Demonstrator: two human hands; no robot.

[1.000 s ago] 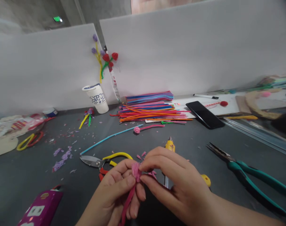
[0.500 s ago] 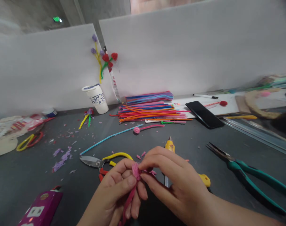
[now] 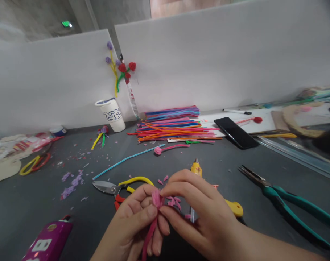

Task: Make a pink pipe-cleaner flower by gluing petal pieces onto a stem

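Between both hands is a pink pipe-cleaner flower (image 3: 156,198), its stem hanging down past my left palm. My left hand (image 3: 139,217) is closed around it, thumb and fingers pinching just below the fluffy head. The fingertips of my right hand (image 3: 197,206) pinch the right side of the head. Pink petal-like scraps (image 3: 173,203) lie on the table behind the fingers. Scissors (image 3: 110,187) with yellow and red handles rest just left of my hands. A yellow glue gun (image 3: 196,168) is partly hidden behind my right hand.
Green-handled pliers (image 3: 273,192) lie at the right, a purple power strip (image 3: 49,239) at the lower left. Bundled pipe cleaners (image 3: 170,127), a paper cup (image 3: 110,114) and a black phone (image 3: 235,132) are at the back. A finished pink flower (image 3: 157,150) lies ahead.
My right fingertips have shifted slightly down along the pink flower's head, and more of the pink scraps behind them show. My left hand keeps its hold.
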